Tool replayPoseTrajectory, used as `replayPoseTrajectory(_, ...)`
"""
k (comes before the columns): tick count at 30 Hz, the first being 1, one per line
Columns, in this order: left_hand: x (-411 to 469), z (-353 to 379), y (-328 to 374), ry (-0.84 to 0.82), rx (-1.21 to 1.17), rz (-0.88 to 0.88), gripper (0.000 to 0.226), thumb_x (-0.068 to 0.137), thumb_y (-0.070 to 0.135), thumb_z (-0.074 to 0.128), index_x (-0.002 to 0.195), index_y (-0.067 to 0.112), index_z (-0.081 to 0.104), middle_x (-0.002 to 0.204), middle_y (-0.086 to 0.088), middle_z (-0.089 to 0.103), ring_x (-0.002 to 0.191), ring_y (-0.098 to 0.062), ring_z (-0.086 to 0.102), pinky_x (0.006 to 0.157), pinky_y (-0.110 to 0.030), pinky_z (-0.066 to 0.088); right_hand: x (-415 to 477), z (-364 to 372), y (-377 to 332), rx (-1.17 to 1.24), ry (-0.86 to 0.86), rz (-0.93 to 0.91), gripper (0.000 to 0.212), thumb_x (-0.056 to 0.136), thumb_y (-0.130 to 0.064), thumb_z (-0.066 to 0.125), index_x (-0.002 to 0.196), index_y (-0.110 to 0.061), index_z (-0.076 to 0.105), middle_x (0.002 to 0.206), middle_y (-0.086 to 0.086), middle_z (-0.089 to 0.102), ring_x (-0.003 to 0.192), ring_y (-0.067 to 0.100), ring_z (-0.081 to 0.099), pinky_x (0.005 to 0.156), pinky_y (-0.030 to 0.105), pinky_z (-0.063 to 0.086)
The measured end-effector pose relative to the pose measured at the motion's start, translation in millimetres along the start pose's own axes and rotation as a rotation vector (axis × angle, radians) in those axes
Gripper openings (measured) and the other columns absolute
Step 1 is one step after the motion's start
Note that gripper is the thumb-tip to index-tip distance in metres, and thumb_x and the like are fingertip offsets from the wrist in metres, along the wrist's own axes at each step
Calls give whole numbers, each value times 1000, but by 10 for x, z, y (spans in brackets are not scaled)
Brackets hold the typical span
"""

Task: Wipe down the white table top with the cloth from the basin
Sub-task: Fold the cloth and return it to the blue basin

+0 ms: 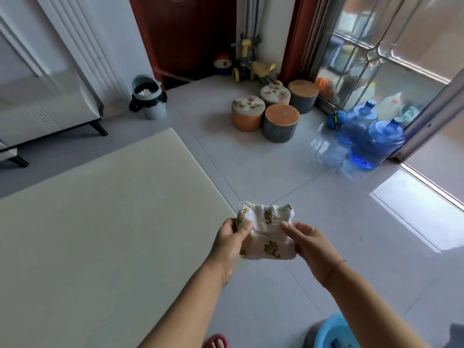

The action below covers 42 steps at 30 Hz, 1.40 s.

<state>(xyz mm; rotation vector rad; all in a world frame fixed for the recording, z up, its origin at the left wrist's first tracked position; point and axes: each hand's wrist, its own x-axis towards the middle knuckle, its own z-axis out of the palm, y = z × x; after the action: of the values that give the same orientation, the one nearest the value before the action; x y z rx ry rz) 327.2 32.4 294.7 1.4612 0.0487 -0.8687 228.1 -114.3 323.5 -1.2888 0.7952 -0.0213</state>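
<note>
A white cloth [266,229] printed with small yellow-brown animal figures hangs folded in the air over the floor, just past the right edge of the white table top [100,222]. My left hand [232,237] pinches its left side and my right hand [308,241] pinches its right side. Both hands are closed on the fabric. The blue basin [331,331] sits on the floor at the bottom right, partly cut off by the frame.
Four round stump-shaped stools [273,109] stand on the tiled floor ahead. Two blue water jugs [369,139] rest by the glass sliding door on the right. A grey waste bin [149,99] stands near a white cabinet at left. A toy tricycle [253,64] is in the far corner.
</note>
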Motion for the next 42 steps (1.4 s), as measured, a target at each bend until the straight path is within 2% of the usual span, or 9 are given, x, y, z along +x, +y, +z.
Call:
replayPoseTrajectory(2,-273,140,340,-48,-7,94,18,89,22,63,99,8,57,81,-2,68,66,-10,65,52,-22,48,-254,-77,-303,26,5,-67,50,74,-36,67,96,9,60,81,15,60,77,24,53,71,37,41)
replayPoseTrajectory(5,-691,402,815,-105,-8,212,19,89,20,64,102,8,57,89,-5,71,74,-13,67,56,-21,50,-649,-244,-696,47,29,-150,18,89,-14,59,103,-3,63,85,9,67,81,23,59,73,37,46)
replayPoseTrajectory(7,-983,613,1083,-136,-1,268,17,89,19,64,101,9,57,88,-3,71,76,-13,68,57,-22,51,-958,-376,-965,66,54,-206,17,90,-7,54,105,-10,63,85,3,70,79,18,64,69,33,51)
replayPoseTrajectory(17,-1997,1468,1494,-361,96,315,17,90,17,62,105,11,56,91,1,72,82,-11,68,62,-30,56,-2404,-995,-1430,177,233,-350,27,84,-23,57,107,-10,63,95,14,68,82,24,65,65,36,53)
replayPoseTrajectory(22,-2190,1764,1399,-534,143,259,18,90,14,61,107,11,55,93,1,72,85,-11,68,64,-26,54,-2818,-1144,-1153,284,418,-383,19,93,-19,51,101,-8,63,81,8,67,69,15,61,53,27,49)
replayPoseTrajectory(31,-2205,1989,814,-793,332,138,15,89,12,62,102,9,53,94,-5,69,79,-10,66,62,-24,54,-3231,-1068,-301,457,788,-330,19,94,-17,52,106,-6,61,97,13,69,83,21,64,66,32,53)
replayPoseTrajectory(36,-2266,2104,154,-908,446,40,16,90,6,59,101,10,48,95,-9,67,79,-12,64,58,-21,50,-3410,-1193,446,523,918,-263,12,93,-13,53,99,-7,62,89,6,72,78,14,67,63,24,55)
replayPoseTrajectory(39,-2252,2170,-326,-945,519,9,34,91,-3,54,112,22,45,100,-9,69,86,-17,67,69,-27,55,-3438,-1306,961,534,977,-199,7,91,-10,55,92,-8,61,79,1,71,71,10,65,61,23,52)
replayPoseTrajectory(42,-2154,2256,-812,-977,626,8,62,92,-4,50,131,42,37,102,4,70,94,-14,67,82,-31,55,-3384,-1442,1467,513,1001,-131,6,90,-10,57,92,-7,61,83,8,71,79,20,65,78,40,52)
